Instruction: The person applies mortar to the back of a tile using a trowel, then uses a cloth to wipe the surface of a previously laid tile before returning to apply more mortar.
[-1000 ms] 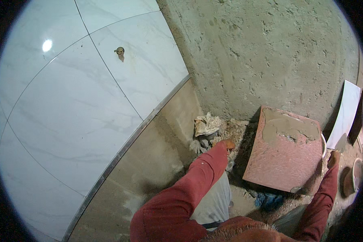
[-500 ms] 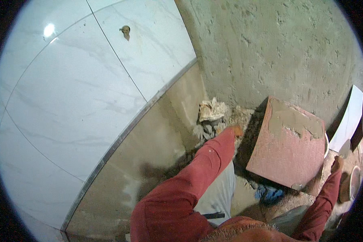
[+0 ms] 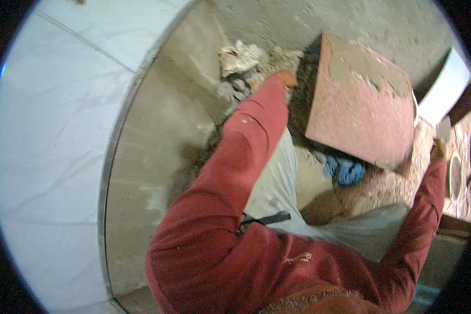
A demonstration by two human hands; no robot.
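My right hand (image 3: 438,150), at the far right, is closed around a trowel (image 3: 444,130) whose pale blade points away from me. Beside the trowel, a reddish tile (image 3: 361,112) leans at a slant with its back up. A wet grey layer of mortar (image 3: 369,68) covers the upper part of that tile. Between the tile and some rubble (image 3: 238,89), my left hand (image 3: 286,78) reaches down at the end of its red sleeve. Its fingers are too hidden and blurred to show whether they hold anything. A crumpled whitish bag (image 3: 239,57) lies beside that rubble.
Large white marbled tiles (image 3: 52,141) with a grey edge strip cover the left side. A rough cement wall (image 3: 277,21) stands at the back. Rightward are a white tile piece (image 3: 446,86) and a round bucket (image 3: 454,178). A blue cloth (image 3: 345,170) lies below the reddish tile.
The whole view has shifted and turned, so the tile, rubble and both hands sit higher in the picture. The trowel stays in my right hand; my left hand remains near the rubble.
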